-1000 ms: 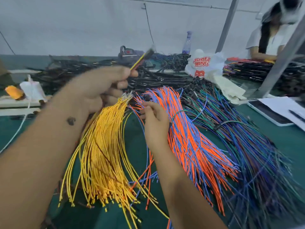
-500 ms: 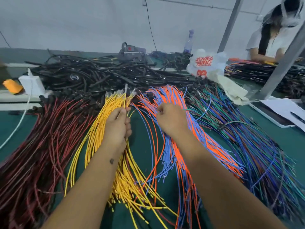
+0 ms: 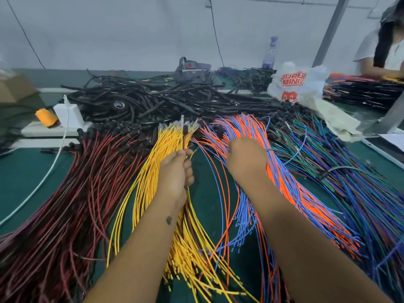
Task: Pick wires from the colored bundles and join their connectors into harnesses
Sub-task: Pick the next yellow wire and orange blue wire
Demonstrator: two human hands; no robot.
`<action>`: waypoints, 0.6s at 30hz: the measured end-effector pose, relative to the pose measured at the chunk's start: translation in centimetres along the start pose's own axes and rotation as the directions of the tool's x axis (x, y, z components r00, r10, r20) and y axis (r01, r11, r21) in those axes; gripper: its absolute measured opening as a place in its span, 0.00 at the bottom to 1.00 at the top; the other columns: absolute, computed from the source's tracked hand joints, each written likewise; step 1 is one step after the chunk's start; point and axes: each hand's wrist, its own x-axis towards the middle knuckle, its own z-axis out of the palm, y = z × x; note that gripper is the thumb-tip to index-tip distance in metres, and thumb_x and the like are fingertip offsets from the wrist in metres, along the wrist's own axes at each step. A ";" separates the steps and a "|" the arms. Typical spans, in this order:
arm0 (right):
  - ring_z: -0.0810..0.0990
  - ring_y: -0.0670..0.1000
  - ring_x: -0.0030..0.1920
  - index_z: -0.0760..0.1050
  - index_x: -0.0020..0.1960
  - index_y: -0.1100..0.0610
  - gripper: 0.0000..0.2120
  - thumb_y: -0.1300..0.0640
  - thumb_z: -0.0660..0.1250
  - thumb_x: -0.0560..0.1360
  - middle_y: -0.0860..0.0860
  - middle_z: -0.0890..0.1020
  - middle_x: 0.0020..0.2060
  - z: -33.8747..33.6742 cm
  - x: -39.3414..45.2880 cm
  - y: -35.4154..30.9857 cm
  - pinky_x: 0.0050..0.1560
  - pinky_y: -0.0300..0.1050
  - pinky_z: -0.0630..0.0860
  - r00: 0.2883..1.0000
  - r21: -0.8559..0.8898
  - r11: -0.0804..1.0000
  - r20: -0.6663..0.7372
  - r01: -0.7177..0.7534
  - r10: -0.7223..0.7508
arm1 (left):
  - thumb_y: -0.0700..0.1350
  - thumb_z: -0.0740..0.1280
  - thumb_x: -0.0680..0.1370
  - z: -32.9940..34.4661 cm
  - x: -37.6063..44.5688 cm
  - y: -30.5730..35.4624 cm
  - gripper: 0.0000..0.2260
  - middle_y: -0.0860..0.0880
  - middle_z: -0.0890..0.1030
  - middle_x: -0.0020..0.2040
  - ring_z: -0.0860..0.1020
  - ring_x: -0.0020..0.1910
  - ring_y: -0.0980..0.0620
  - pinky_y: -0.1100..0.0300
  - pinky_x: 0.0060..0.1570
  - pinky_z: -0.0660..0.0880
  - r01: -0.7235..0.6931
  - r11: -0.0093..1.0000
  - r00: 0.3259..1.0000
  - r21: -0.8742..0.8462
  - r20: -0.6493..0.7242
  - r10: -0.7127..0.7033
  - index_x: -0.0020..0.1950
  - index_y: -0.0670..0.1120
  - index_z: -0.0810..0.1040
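My left hand (image 3: 175,176) pinched a wire over the yellow bundle (image 3: 153,171); right hand (image 3: 247,160), beside it, fisted orange-blue wires (image 3: 284,171). I judged joining barely begun.

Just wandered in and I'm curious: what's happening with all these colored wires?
A person is sorting wires on a green table. The left hand pinches a thin dark wire over the yellow bundle; the right hand is curled into the orange and blue bundle. Red wires lie at left.
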 end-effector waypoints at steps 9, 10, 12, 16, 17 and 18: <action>0.80 0.62 0.54 0.75 0.54 0.58 0.09 0.53 0.63 0.79 0.58 0.80 0.53 1.2 -2.2 -3.2 0.44 0.47 0.69 0.990 0.178 0.984 0.129 0.025 -0.048 | 0.42 0.53 0.84 0.2 -0.1 0.2 0.13 0.54 0.65 0.22 0.58 0.19 0.59 0.68 0.20 0.53 0.009 0.998 1.000 -0.061 -0.015 -0.010 0.41 0.45 0.70; 0.79 0.62 0.54 0.74 0.54 0.58 0.08 0.55 0.62 0.79 0.59 0.80 0.53 1.1 -2.2 -3.0 0.43 0.47 0.68 0.993 0.229 0.973 0.119 -0.017 -0.011 | 0.42 0.53 0.84 0.2 0.0 0.2 0.13 0.54 0.65 0.22 0.58 0.19 0.59 0.68 0.20 0.53 0.011 0.998 1.000 -0.058 -0.019 -0.013 0.41 0.45 0.70; 0.79 0.62 0.50 0.74 0.50 0.57 0.06 0.56 0.60 0.79 0.58 0.81 0.48 0.6 -2.3 -2.5 0.40 0.46 0.65 0.994 0.377 0.920 0.041 -0.106 0.098 | 0.42 0.54 0.84 0.2 0.0 0.2 0.12 0.54 0.66 0.23 0.58 0.19 0.58 0.68 0.20 0.53 0.017 0.999 0.999 -0.045 -0.028 -0.019 0.41 0.46 0.69; 0.73 0.54 0.33 0.71 0.40 0.54 0.08 0.55 0.60 0.78 0.47 0.75 0.29 -0.4 -2.8 -1.9 0.32 0.46 0.59 0.896 0.728 0.672 -0.199 -0.135 0.397 | 0.42 0.55 0.83 0.1 0.0 0.3 0.12 0.53 0.68 0.25 0.59 0.20 0.58 0.68 0.19 0.55 0.013 1.000 1.000 -0.017 -0.014 -0.014 0.41 0.46 0.70; 0.71 0.49 0.30 0.70 0.38 0.53 0.09 0.55 0.62 0.78 0.46 0.74 0.27 -0.4 -2.9 -1.9 0.32 0.46 0.59 0.872 0.803 0.588 -0.213 -0.101 0.441 | 0.42 0.55 0.83 0.1 0.0 0.3 0.12 0.52 0.68 0.25 0.59 0.20 0.58 0.68 0.19 0.55 0.014 1.000 1.000 -0.011 -0.010 -0.014 0.41 0.46 0.71; 0.69 0.46 0.28 0.69 0.37 0.52 0.10 0.54 0.62 0.77 0.43 0.74 0.26 -0.5 -3.1 -1.9 0.31 0.46 0.60 0.868 0.855 0.515 -0.204 -0.068 0.453 | 0.43 0.55 0.83 0.0 -0.1 0.3 0.12 0.52 0.69 0.26 0.60 0.20 0.58 0.68 0.20 0.56 0.013 1.000 1.000 -0.004 -0.008 -0.013 0.41 0.46 0.72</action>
